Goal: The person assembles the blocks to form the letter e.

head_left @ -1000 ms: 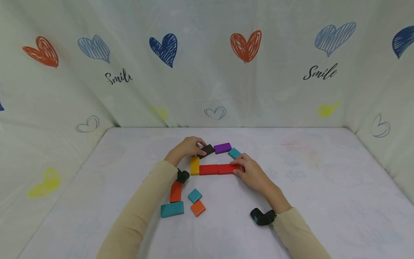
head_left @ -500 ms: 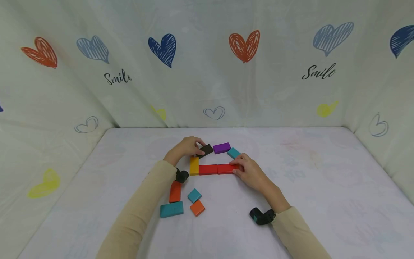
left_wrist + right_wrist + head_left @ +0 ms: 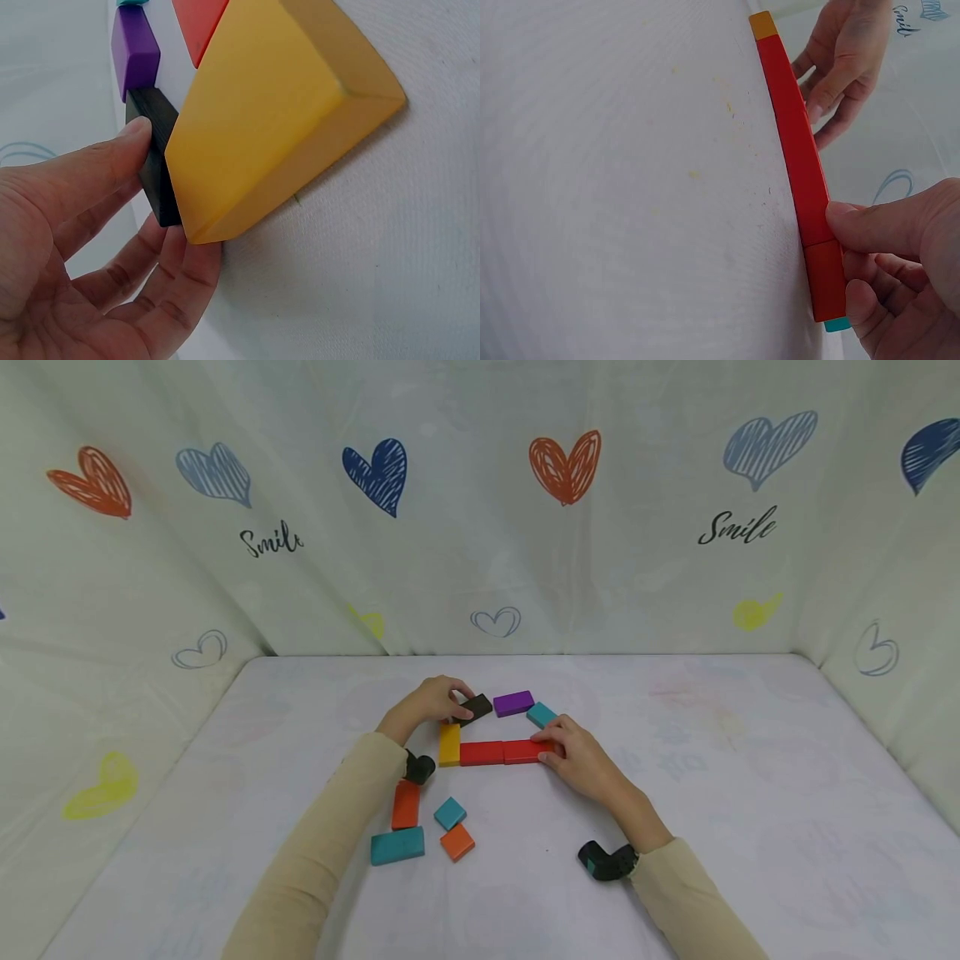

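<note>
In the head view my left hand [image 3: 433, 700] pinches a black block [image 3: 477, 707] at the far left corner of a ring of blocks, thumb on top. The left wrist view shows the black block against the end of a yellow block [image 3: 262, 112]. From the yellow block a row of two red blocks [image 3: 482, 753] runs right. My right hand [image 3: 583, 758] pinches the right red block [image 3: 522, 752] near its right end; its fingertips reach an orange-red block [image 3: 826, 281] at the row's end. A purple block [image 3: 513, 703] and a teal block [image 3: 540, 715] lie along the far side.
Nearer the front lie an orange-red block [image 3: 406, 804], a long teal block [image 3: 397, 846], a small teal block [image 3: 450, 813] and a small orange block [image 3: 457, 842]. The white table [image 3: 712, 827] ends at a patterned curtain [image 3: 637, 568].
</note>
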Demonstrator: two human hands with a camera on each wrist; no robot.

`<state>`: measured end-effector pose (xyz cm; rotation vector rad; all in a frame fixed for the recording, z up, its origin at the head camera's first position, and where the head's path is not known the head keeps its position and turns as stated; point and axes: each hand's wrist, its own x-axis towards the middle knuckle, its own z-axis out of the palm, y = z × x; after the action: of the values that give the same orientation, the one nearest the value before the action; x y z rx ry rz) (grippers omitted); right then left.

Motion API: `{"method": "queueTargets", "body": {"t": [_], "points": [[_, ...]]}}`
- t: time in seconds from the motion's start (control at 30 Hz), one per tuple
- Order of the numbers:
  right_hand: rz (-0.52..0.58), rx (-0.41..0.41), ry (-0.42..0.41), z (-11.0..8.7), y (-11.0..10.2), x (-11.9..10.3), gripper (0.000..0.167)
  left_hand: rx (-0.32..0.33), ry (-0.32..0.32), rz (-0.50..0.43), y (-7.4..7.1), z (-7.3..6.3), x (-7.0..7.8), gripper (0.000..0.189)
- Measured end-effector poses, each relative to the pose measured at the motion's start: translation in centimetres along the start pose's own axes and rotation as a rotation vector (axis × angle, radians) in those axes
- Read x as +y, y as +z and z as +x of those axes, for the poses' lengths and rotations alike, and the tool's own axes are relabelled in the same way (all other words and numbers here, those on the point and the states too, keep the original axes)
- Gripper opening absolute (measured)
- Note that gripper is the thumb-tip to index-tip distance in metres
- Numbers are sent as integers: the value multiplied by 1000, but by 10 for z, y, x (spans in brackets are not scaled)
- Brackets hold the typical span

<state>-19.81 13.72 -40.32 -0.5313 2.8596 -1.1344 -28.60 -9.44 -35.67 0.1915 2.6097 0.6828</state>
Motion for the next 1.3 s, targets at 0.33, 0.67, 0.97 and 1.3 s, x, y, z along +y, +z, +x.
{"method": "queueTargets", "body": {"t": [0.33, 0.67, 0.97, 1.3], "points": [[-2, 2, -8, 1, 0, 0, 26, -7, 2, -11, 0, -1, 0, 39], [-4, 5, -3, 1, -1, -1, 26, -23, 20, 0, -2, 4, 2, 43], [-8, -8, 0, 0, 0, 0, 25, 38, 102, 98, 8, 20, 30, 39], [2, 2, -17, 0, 0, -1, 24, 3, 156, 164, 14, 24, 48, 29]]}}
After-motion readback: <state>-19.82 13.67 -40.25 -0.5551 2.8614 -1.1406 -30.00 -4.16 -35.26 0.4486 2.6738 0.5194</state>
